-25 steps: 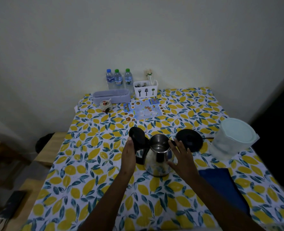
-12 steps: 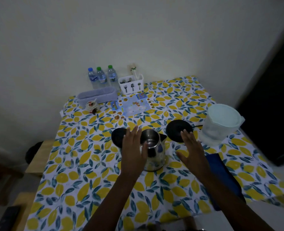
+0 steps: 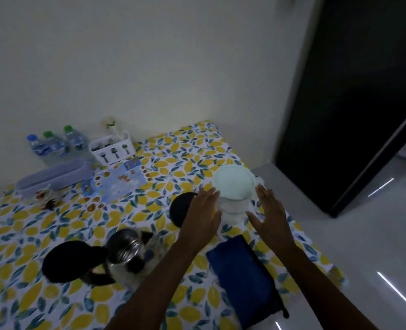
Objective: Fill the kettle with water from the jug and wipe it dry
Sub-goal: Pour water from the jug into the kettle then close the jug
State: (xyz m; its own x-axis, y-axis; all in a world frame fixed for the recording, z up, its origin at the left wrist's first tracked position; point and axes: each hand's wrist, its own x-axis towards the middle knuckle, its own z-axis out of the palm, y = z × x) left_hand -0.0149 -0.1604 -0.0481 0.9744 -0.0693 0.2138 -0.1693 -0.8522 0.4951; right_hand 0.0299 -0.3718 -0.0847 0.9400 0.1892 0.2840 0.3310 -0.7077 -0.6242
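Note:
The steel kettle (image 3: 123, 253) stands on the lemon-print tablecloth at the lower left, its black lid (image 3: 71, 260) flipped open to the left. A clear plastic jug (image 3: 233, 189) with a pale lid stands near the table's right edge. My left hand (image 3: 202, 215) is flat and open just left of the jug. On the jug's right side, my right hand (image 3: 271, 213) is open too. Neither hand clearly grips the jug. A folded blue cloth (image 3: 242, 277) lies near me, below the jug.
The black kettle base (image 3: 180, 210) lies left of the jug. At the back wall stand three water bottles (image 3: 54, 144), a white cutlery holder (image 3: 112, 150) and a lilac tray (image 3: 54, 175). The table's right edge (image 3: 316, 246) drops to a pale floor.
Both hands left the kettle and moved right to either side of the jug. The view swung right, so the kettle now sits at the lower left.

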